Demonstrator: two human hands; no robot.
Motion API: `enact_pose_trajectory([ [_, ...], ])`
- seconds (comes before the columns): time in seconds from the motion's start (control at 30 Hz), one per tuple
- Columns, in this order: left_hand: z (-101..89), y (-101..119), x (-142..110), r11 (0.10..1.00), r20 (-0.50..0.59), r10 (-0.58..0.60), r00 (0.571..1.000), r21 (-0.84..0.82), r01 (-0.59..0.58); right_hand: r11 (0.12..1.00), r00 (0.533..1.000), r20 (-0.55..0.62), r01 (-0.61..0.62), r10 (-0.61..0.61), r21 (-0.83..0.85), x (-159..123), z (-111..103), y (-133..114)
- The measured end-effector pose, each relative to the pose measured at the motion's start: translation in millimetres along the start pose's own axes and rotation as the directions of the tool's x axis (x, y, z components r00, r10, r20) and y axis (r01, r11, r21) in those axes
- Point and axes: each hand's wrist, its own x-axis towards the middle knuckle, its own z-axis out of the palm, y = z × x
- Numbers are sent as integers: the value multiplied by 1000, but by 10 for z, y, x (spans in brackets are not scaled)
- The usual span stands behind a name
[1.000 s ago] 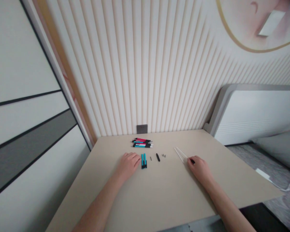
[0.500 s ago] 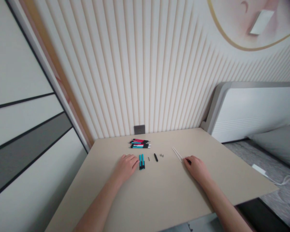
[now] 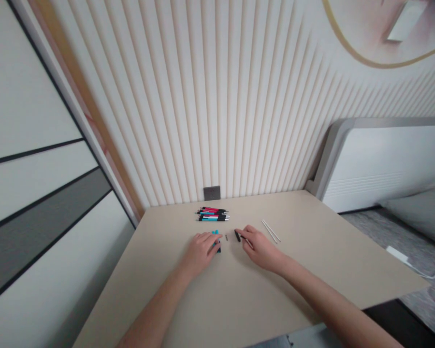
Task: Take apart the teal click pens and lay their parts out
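Teal pens (image 3: 215, 232) seemingly under left hand (image 3: 202, 251), right hand (image 3: 260, 245) by cap (image 3: 237, 235)

Glossy plastic pen barrels (image 3: 212, 216) lie on a smooth matt tabletop (image 3: 311, 237).

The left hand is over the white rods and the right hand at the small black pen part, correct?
No: in the head view the left hand is over the teal pen parts, not the white rods. The right hand is at the small black pen part.
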Motion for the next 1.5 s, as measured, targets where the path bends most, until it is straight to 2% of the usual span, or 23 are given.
enact_pose_trajectory([
  [0.07, 36, 13, 8, 998, -34, -19, 999, -64, 16, 995, 996, 25, 85, -86, 50, 127, 159, -97],
  [0.13, 63, 17, 14, 992, -79, -51, 996, -117, 41, 988, 993, 8, 117, -118, 104, 199, 300, -119],
  [0.3, 89, 38, 23, 989, -106, -66, 992, -139, 51, 957, 995, -73, 93, -75, 275, 170, 491, -49],
  [0.5, 67, 61, 16, 995, -85, 13, 996, -99, -21, 932, 996, -84, 53, -24, 358, 60, 480, -51],
  [0.67, 94, 21, 19, 997, -106, 63, 992, -34, -67, 935, 990, -138, 31, 19, 353, 62, 465, -71],
  [0.83, 71, 32, 26, 995, -133, 101, 986, 30, -97, 918, 982, -154, -40, 109, 395, 70, 484, -122],
  [1.0, -34, 28, 29, 970, -125, 185, 975, 183, -161, 910, 988, -150, 39, 26, 413, 73, 470, -156],
  [1.1, -80, 28, 28, 964, -120, 196, 973, 206, -169, 909, 983, -171, 16, 61, 416, 71, 480, -123],
  [1.2, -81, 43, 22, 973, -92, 159, 983, 185, -140, 900, 978, -164, -42, 125, 433, 69, 497, -79],
  [1.37, 8, 81, 17, 995, -62, 80, 995, 65, -76, 895, 986, -168, 69, 6, 441, 79, 479, -86],
  [1.43, 56, 111, 28, 999, -68, 20, 997, -37, -23, 893, 979, -202, 68, 26, 445, 82, 477, -97],
  [1.5, 102, 157, 45, 975, -90, -110, 990, -205, 89, 883, 963, -249, 26, 103, 469, 82, 487, -95],
])
